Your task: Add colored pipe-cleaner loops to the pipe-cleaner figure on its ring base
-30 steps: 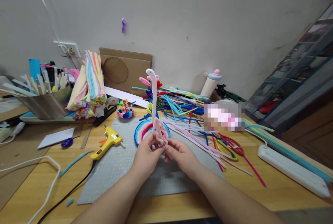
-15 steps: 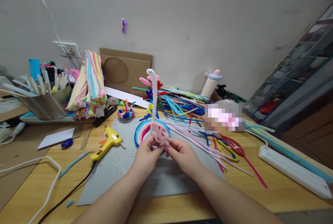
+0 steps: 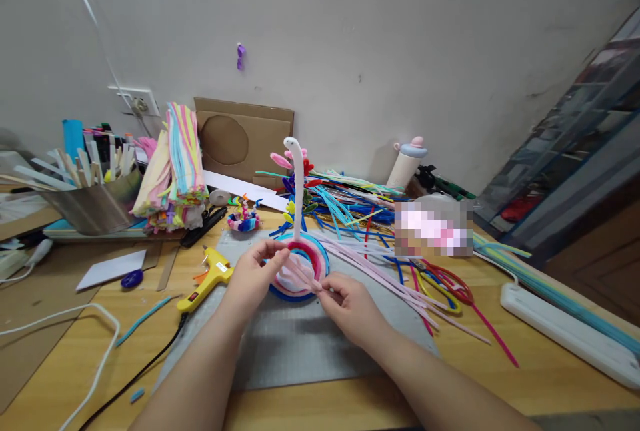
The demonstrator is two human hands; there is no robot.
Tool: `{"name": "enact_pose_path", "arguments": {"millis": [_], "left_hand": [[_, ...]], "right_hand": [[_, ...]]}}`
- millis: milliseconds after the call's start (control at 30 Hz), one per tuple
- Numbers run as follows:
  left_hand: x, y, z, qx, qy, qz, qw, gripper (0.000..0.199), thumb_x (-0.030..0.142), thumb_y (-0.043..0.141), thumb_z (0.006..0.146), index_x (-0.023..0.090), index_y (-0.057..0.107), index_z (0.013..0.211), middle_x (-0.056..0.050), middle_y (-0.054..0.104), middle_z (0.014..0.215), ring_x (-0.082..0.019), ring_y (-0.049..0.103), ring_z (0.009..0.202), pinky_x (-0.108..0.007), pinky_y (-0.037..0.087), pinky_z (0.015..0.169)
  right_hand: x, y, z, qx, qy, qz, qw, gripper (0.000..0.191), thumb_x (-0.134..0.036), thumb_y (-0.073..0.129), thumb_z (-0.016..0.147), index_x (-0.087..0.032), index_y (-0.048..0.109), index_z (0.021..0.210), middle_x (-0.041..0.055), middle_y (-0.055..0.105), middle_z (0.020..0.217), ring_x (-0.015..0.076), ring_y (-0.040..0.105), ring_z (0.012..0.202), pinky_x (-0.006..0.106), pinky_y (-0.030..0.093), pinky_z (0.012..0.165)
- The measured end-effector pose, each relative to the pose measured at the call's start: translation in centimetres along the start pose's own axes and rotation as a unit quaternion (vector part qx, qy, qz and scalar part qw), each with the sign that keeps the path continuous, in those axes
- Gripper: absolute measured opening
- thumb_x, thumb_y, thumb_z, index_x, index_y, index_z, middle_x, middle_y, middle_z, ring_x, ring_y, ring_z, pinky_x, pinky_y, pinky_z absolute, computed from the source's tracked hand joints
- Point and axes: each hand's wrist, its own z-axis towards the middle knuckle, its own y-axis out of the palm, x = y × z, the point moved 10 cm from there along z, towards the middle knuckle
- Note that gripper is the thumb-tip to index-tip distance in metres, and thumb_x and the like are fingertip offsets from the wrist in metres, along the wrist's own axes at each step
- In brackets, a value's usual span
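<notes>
L hand [image 3: 256,275] grip pinching one end of pink fuzzy strip [image 3: 303,272], R hand [image 3: 350,299] grip pinching t'other; strip's held btwn 'em, over bench [image 3: 300,405], right in front of multicol. coil [image 3: 320,255].

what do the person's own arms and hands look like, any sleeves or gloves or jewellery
The left hand and right hand are bare, without gloves. The left forearm and right forearm show no sleeve, watch or bracelet down to the picture's edge. No ring shows, though some fingers are partly hidden; the nails are too small to judge.
</notes>
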Motion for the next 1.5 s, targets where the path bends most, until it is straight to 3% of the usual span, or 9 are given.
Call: {"name": "enact_pose_path", "arguments": {"millis": [100, 433, 800, 933, 1267, 1500], "left_hand": [[-0.7, 0.5, 0.0, -0.028, -0.012, 0.022, 0.999, 0.024, 0.039, 0.066, 0.069, 0.015, 0.065, 0.075, -0.004, 0.067, 0.07, -0.018, 0.061, 0.068, -0.026, 0.043, 0.064], [-1.8, 0.2, 0.0, -0.002, -0.079, -0.069, 0.994, 0.028, 0.038, 0.074, 0.06, 0.013, 0.067, 0.072, -0.003, 0.065, 0.062, -0.012, 0.053, 0.052, -0.021, 0.037, 0.049], [-3.2, 0.6, -0.1, -0.003, -0.097, -0.087, 0.991, 0.027, 0.038, 0.074, 0.061, 0.014, 0.065, 0.068, -0.003, 0.066, 0.065, -0.013, 0.056, 0.058, -0.022, 0.04, 0.056], [-3.1, 0.5, 0.0, 0.019, -0.082, -0.143, 0.986, 0.027, 0.037, 0.075, 0.059, 0.014, 0.062, 0.063, -0.003, 0.065, 0.06, -0.014, 0.058, 0.057, -0.024, 0.043, 0.059], [-3.9, 1.2, -0.1, 0.017, -0.141, -0.265, 0.954, 0.03, 0.034, 0.079, 0.053, 0.012, 0.058, 0.058, -0.001, 0.062, 0.054, -0.011, 0.055, 0.05, -0.021, 0.043, 0.051], [-3.0, 0.5, 0.2, 0.031, -0.084, -0.199, 0.976, 0.029, 0.037, 0.074, 0.061, 0.014, 0.062, 0.073, 0.0, 0.062, 0.064, -0.01, 0.055, 0.056, -0.021, 0.043, 0.056]], "right_hand": [[-0.6, -0.3, 0.2, 0.007, -0.024, -0.028, 0.999, 0.014, -0.021, 0.05, 0.083, -0.017, 0.063, 0.077, 0.0033, 0.057, 0.076, 0.0149, 0.051, 0.07, 0.025, 0.038, 0.062], [0.2, -0.5, 0.5, -0.002, -0.016, 0.013, 1.0, 0.017, -0.025, 0.052, 0.084, -0.017, 0.063, 0.076, 0.0023, 0.058, 0.073, 0.0147, 0.052, 0.069, 0.025, 0.039, 0.064], [2.5, -1.9, 1.4, 0.031, 0.06, 0.114, 0.991, 0.018, -0.028, 0.053, 0.079, -0.016, 0.064, 0.072, 0.0006, 0.054, 0.065, 0.0144, 0.048, 0.063, 0.025, 0.038, 0.059], [1.7, -1.9, 1.4, 0.031, 0.046, 0.121, 0.991, 0.017, -0.028, 0.054, 0.078, -0.016, 0.063, 0.069, 0.001, 0.054, 0.065, 0.0146, 0.048, 0.063, 0.025, 0.037, 0.059], [-0.4, -1.0, 1.1, 0.023, -0.004, 0.126, 0.992, 0.019, -0.026, 0.053, 0.08, -0.016, 0.058, 0.065, 0.0013, 0.052, 0.067, 0.015, 0.049, 0.068, 0.025, 0.036, 0.064], [-0.3, -0.8, 0.4, 0.047, -0.003, 0.083, 0.995, 0.021, -0.025, 0.051, 0.082, -0.016, 0.053, 0.063, 0.0004, 0.048, 0.065, 0.0141, 0.047, 0.065, 0.025, 0.034, 0.061]]}}
